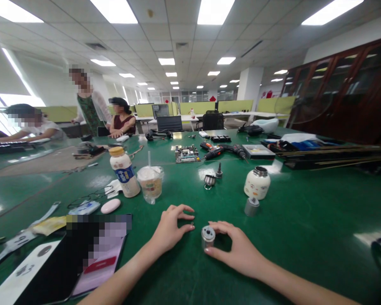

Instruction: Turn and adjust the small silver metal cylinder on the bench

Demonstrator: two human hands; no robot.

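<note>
My right hand (238,250) has its thumb and fingers around a small silver metal cylinder (208,238), which looks like a small motor. It stands upright on the green table, its round end face with dark holes facing up. To its left, my left hand (171,226) is curved with thumb and fingers apart. Between those fingertips lies a tiny ring-like part (192,223), too small to name. A similar metal cylinder (252,206) stands farther right, in front of a white bottle with a printed face (257,184).
On the green table (298,237) are a milk-tea bottle (124,173), a lidded cup (150,182), a pink oval case (110,206) and an open laptop-like device (66,258). Farther back lie a circuit board (186,154), drills (214,151) and a small metal pot (209,181). Several people sit or stand at left.
</note>
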